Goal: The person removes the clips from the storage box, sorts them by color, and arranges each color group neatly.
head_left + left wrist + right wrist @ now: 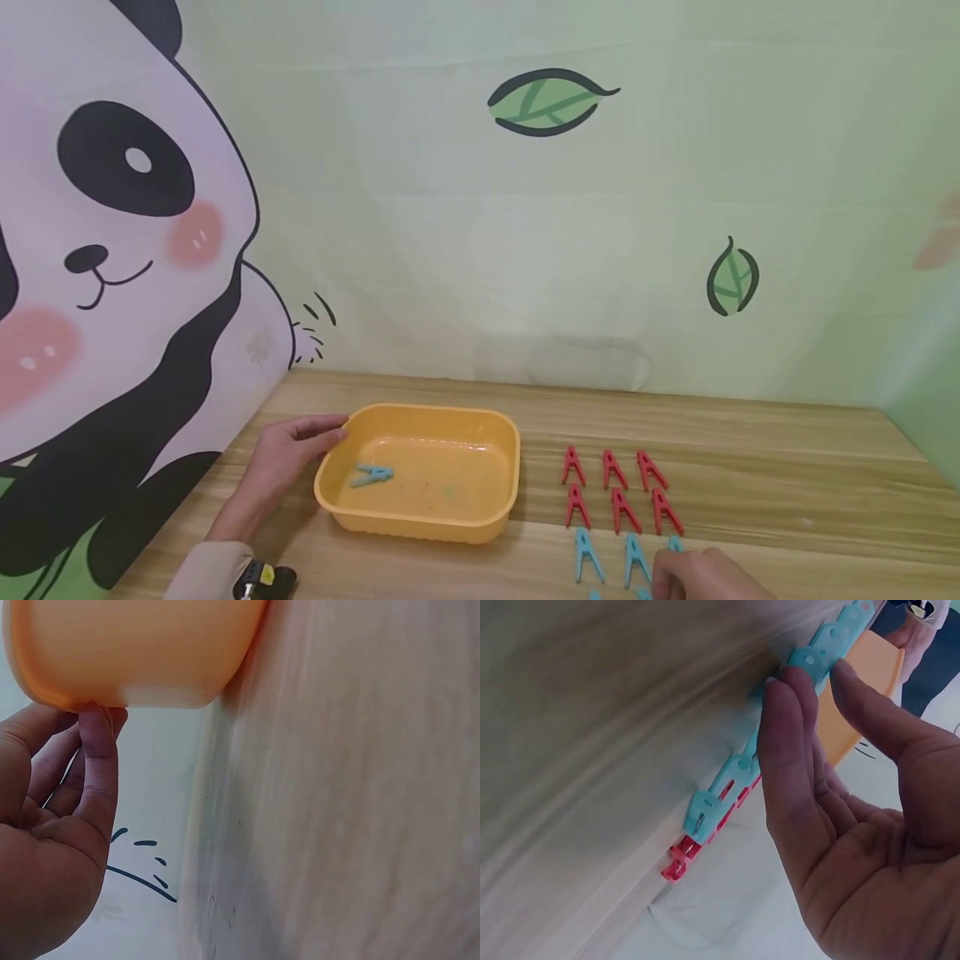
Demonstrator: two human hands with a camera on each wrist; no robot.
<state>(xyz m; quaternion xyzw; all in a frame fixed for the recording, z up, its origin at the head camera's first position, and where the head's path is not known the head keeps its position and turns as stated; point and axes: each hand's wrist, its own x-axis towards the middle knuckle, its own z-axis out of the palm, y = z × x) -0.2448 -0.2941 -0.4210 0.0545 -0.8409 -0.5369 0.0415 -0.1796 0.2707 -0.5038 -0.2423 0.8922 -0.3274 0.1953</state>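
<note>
A yellow plastic basin point(420, 530) stands on the table, with a blue clothespin point(372, 475) lying inside. My left hand point(288, 454) grips the basin's left rim; in the left wrist view its thumb and fingers meet at the edge. To the right are rows of red clothespins point(615, 469), with blue clothespins point(588, 556) in front of them. My right hand point(705, 575) is low among the blue ones, partly cut off in the head view. Seen from the right wrist, its thumb and fingertips pinch a blue clothespin point(808, 661) in line with others; the exact contact is partly hidden.
The wooden table point(825, 500) runs back to a pale green wall point(420, 275) printed with leaves. A panda picture point(187, 333) fills the left wall. A dark device with a yellow mark point(264, 579) is at the left wrist.
</note>
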